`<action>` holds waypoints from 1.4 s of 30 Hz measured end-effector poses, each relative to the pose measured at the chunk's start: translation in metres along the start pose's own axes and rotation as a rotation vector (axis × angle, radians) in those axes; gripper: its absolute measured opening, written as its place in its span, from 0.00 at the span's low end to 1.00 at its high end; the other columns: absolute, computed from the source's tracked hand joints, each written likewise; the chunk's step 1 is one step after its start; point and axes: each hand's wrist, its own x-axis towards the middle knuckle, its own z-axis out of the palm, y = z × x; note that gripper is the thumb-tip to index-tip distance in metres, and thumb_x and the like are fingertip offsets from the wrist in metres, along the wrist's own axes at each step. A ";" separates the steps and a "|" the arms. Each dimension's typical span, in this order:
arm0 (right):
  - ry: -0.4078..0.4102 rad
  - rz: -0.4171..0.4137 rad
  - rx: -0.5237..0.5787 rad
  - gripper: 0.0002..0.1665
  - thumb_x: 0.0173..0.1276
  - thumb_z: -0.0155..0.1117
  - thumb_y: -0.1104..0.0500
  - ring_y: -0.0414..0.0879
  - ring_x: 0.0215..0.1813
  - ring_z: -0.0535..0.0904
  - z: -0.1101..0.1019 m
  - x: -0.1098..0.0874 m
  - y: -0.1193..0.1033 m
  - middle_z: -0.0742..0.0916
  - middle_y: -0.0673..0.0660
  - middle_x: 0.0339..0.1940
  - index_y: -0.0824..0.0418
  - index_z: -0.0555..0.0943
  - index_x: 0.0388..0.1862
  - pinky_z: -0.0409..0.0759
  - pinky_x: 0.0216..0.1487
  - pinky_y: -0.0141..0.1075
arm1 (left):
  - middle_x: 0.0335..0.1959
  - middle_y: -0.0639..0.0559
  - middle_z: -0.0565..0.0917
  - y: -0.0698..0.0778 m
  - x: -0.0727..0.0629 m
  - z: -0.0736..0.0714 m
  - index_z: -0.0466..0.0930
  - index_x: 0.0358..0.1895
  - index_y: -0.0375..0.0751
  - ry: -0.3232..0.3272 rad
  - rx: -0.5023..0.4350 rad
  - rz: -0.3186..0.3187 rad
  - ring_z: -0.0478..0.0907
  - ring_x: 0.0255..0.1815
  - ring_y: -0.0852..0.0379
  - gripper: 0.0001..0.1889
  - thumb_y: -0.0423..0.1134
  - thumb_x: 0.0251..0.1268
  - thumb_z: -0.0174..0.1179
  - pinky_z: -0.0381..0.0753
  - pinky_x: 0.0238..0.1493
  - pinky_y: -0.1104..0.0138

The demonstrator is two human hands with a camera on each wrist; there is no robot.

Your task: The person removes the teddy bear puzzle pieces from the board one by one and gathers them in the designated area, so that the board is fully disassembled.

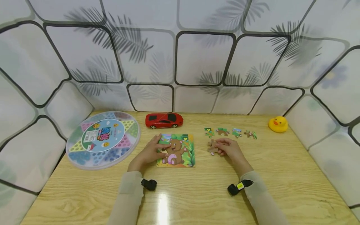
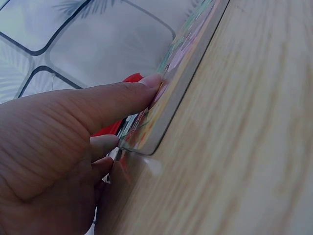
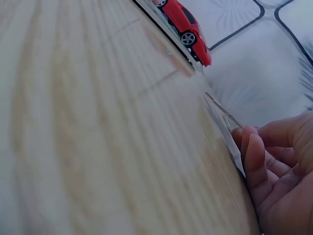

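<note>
A bear jigsaw puzzle (image 1: 175, 157) lies in its flat tray in the middle of the table. My left hand (image 1: 153, 150) rests over its left side, and in the left wrist view the straight thumb (image 2: 122, 95) presses on the picture close to the tray's edge. To the right of the puzzle, my right hand (image 1: 229, 148) pinches a brown jigsaw piece (image 1: 211, 149) between thumb and fingertips, low over the wood. The right wrist view shows that piece (image 3: 220, 105) edge-on beyond the fingers.
Several loose jigsaw pieces (image 1: 222, 131) lie in a row behind my right hand. A red toy car (image 1: 164, 120) stands behind the puzzle. On the left is a round Chinese checkers box (image 1: 132, 156), and a yellow rubber duck (image 1: 277, 124) sits at the back right.
</note>
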 end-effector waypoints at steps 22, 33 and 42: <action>0.019 0.003 -0.058 0.21 0.68 0.60 0.63 0.36 0.23 0.75 0.001 0.003 -0.001 0.83 0.49 0.31 0.72 0.74 0.57 0.74 0.22 0.28 | 0.74 0.32 0.47 -0.001 -0.004 0.002 0.77 0.60 0.44 0.009 -0.044 -0.034 0.38 0.74 0.32 0.23 0.41 0.59 0.65 0.42 0.68 0.39; 0.064 0.023 -0.095 0.21 0.68 0.60 0.64 0.36 0.24 0.75 0.002 0.002 0.000 0.81 0.50 0.32 0.72 0.74 0.58 0.75 0.23 0.26 | 0.74 0.32 0.46 -0.003 0.000 0.003 0.77 0.61 0.45 -0.008 -0.014 -0.027 0.38 0.74 0.32 0.23 0.42 0.61 0.64 0.43 0.68 0.39; 0.086 0.014 0.022 0.20 0.66 0.59 0.68 0.36 0.20 0.70 0.005 0.001 0.000 0.80 0.50 0.29 0.74 0.74 0.57 0.70 0.19 0.24 | 0.74 0.32 0.46 0.002 0.000 -0.001 0.76 0.61 0.45 -0.015 -0.019 -0.029 0.37 0.74 0.32 0.24 0.42 0.60 0.64 0.43 0.68 0.39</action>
